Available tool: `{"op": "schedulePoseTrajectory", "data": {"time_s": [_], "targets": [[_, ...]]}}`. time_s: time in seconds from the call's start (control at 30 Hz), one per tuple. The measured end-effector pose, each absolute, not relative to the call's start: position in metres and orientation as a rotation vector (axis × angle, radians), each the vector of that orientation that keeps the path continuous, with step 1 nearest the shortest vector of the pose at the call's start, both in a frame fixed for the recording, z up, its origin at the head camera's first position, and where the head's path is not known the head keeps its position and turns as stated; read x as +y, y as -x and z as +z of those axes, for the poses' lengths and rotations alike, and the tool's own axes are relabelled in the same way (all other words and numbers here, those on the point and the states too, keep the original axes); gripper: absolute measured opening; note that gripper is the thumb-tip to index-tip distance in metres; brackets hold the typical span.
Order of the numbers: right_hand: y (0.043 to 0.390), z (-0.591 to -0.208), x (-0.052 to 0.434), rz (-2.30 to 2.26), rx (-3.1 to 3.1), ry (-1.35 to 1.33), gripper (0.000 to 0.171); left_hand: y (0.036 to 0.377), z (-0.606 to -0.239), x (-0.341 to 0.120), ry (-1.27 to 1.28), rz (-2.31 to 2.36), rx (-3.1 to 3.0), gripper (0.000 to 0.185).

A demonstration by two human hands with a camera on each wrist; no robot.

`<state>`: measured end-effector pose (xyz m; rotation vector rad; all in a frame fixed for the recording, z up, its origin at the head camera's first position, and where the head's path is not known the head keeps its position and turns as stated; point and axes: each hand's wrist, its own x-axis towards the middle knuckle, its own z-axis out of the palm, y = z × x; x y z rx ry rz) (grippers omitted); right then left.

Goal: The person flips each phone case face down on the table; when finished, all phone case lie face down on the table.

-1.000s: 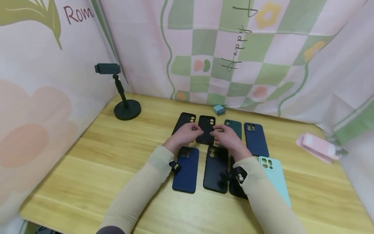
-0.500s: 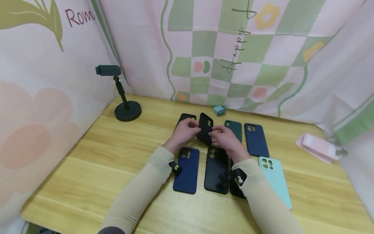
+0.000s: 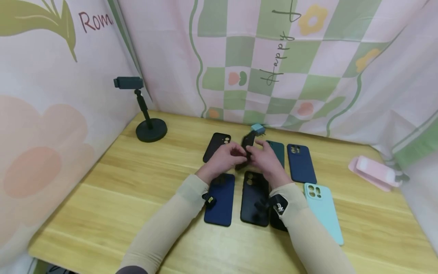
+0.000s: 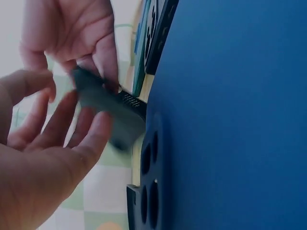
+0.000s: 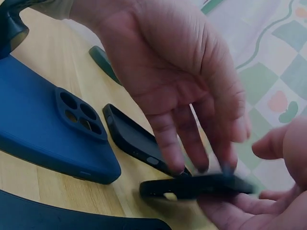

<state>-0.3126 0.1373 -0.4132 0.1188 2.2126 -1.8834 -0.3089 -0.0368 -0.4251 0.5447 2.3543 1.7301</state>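
Both hands hold a black phone case (image 3: 247,146) up on edge, off the wooden table (image 3: 119,182). My left hand (image 3: 224,158) cups it from below, thumb and fingers around it. My right hand (image 3: 265,158) pinches its upper edge with the fingertips. The right wrist view shows the black case (image 5: 201,187) lying flat between the right fingertips (image 5: 211,163) and the left hand (image 5: 283,158). In the left wrist view the case (image 4: 110,108) is blurred between the two hands.
Other cases lie in rows on the table: black (image 3: 216,146), dark green (image 3: 276,152), navy (image 3: 301,163), navy (image 3: 220,198), black (image 3: 254,198), light teal (image 3: 323,209). A small blue charger (image 3: 257,129) sits behind. A black phone stand (image 3: 147,125) is back left, pink items (image 3: 373,171) right.
The black case lay flat in the back row a second ago. Both hands have lifted it, tipped it on edge and raised it clear of the table.
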Motion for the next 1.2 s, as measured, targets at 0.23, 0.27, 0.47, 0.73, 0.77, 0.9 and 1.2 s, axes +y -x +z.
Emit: {"op": "schedulePoseTrajectory", "data": {"time_s": [0.23,0.27,0.47,0.73,0.77,0.9,1.2], "targets": [[0.314,-0.418,0.143,-1.815,2.326,-0.155,0.066,0.306,-0.428,-0.034,-0.588,1.634,2.313,0.014],[0.314,-0.419,0.143,-1.812,2.321,-0.158,0.066,0.306,-0.428,-0.034,-0.582,1.637,2.304,0.014],[0.311,-0.416,0.145,-1.868,2.291,-0.206,0.060,0.306,-0.429,-0.037,-0.477,1.611,2.386,0.016],[0.309,-0.413,0.144,-2.001,2.225,-0.284,0.053,0.309,-0.431,-0.040,-0.233,1.725,2.249,0.022],[0.309,-0.413,0.144,-1.997,2.226,-0.292,0.051,0.310,-0.431,-0.040,-0.231,1.737,2.226,0.022],[0.308,-0.414,0.146,-1.936,2.227,-0.292,0.050,0.311,-0.432,-0.040,-0.235,1.734,2.233,0.022],[0.304,-0.417,0.150,-1.816,2.192,-0.219,0.055,0.312,-0.433,-0.040,-0.219,1.733,2.224,0.023]]}}
